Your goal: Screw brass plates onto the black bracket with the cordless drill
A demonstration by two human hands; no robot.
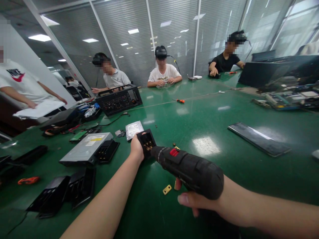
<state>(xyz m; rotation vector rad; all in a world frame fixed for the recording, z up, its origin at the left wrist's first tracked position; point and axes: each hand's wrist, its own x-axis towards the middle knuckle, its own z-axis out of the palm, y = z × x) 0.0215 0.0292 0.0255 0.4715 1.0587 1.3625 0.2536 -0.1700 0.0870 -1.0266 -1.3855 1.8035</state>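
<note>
My left hand [137,148] grips a small black plastic housing [146,141] with brass-coloured pieces inside, tilted up above the green table [159,219]. A black cordless drill [191,169] with a red switch is held in my right hand [206,200], its nose pointing into the housing. The drill's body hides the bit, so I cannot tell whether it touches a screw. Below the drill lies a brass plate [167,189] with two holes. Behind the housing is a silver hard drive [134,130].
At left lie an optical drive [86,149], black plastic parts [82,186] and an orange-handled tool [28,180]. A dark flat panel [258,138] is on the right. An orange screwdriver [180,101] and a black computer case [121,99] lie farther back. Several people sit or stand around the table.
</note>
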